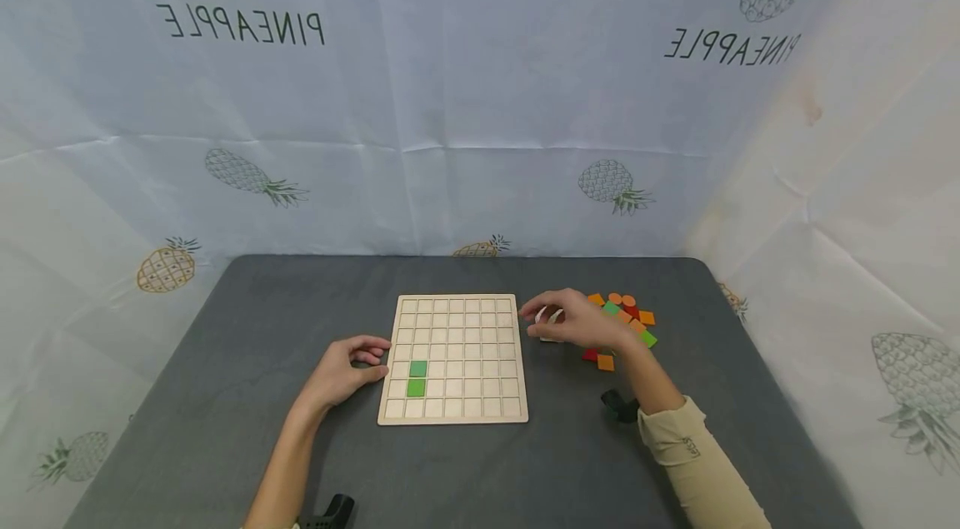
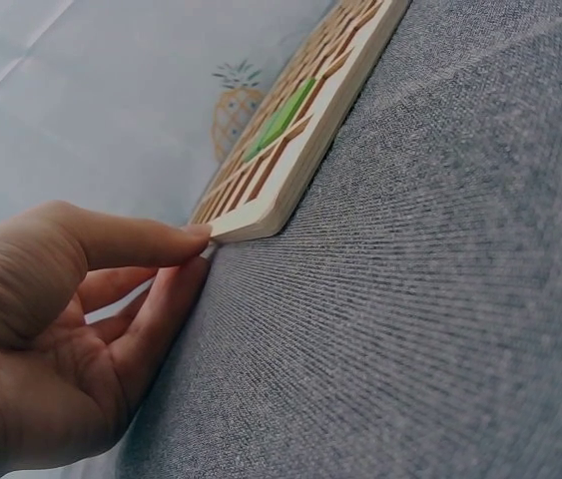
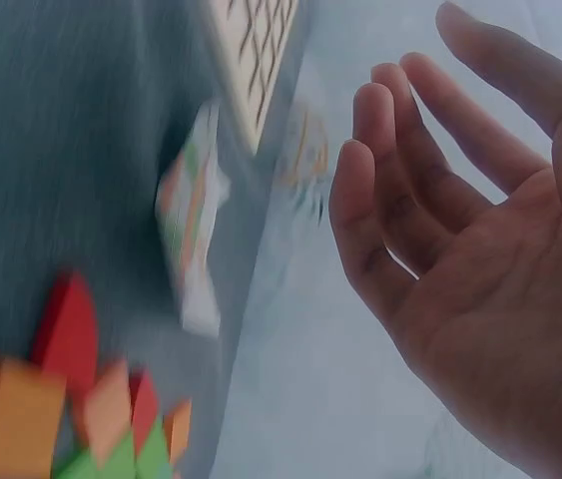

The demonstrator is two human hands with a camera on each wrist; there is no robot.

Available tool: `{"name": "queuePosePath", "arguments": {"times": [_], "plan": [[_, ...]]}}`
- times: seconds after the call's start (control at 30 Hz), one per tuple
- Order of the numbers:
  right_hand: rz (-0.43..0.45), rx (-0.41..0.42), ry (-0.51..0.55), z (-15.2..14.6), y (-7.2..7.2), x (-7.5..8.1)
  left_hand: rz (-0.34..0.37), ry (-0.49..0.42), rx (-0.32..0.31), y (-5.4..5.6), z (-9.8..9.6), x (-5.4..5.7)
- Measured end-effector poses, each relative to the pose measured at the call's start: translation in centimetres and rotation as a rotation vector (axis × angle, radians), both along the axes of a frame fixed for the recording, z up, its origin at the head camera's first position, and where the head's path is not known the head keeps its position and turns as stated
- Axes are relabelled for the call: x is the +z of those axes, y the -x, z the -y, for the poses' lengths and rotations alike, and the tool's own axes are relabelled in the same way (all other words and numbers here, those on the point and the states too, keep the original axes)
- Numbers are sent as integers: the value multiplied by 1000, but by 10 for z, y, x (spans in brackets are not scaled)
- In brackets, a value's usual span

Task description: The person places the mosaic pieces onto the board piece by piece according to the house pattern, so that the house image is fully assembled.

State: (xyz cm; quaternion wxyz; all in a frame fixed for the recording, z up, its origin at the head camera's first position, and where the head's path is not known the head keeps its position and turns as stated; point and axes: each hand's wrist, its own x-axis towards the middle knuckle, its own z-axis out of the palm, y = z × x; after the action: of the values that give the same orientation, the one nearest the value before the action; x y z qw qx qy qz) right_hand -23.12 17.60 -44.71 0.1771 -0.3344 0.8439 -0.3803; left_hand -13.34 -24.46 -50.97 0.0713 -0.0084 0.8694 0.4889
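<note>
A pale wooden grid board lies flat on the dark grey table, with two green square tiles in cells near its lower left. My left hand rests at the board's left edge. In the left wrist view the thumb tip touches the rim, with the fingertips just below it. To the right of the board, my right hand hovers with loosely bent fingers and nothing between them. Beneath it, partly hidden, is a white folded paper or card with orange and green marks.
Beside and behind my right hand lies a loose pile of orange, red and green pieces, square, round and pointed. White cloth with pineapple prints hangs behind the table. Dark straps are on both wrists.
</note>
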Motion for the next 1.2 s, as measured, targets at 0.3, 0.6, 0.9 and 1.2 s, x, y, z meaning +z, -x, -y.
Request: {"name": "queuePosePath", "arguments": {"times": [0.3,0.6,0.9,1.2], "plan": [[-7,-104,-27,-49,7,-12,9,11,14,0,0,-1],[-9,-199,-74,-89,18,-28,16,3,5,-3,-2,1],[-33,-222,-84,-118,26,-40,19,-11,1,-2,-3,3],[-44,-263,-85,-122,27,-44,21,-8,4,-2,-2,3]]}}
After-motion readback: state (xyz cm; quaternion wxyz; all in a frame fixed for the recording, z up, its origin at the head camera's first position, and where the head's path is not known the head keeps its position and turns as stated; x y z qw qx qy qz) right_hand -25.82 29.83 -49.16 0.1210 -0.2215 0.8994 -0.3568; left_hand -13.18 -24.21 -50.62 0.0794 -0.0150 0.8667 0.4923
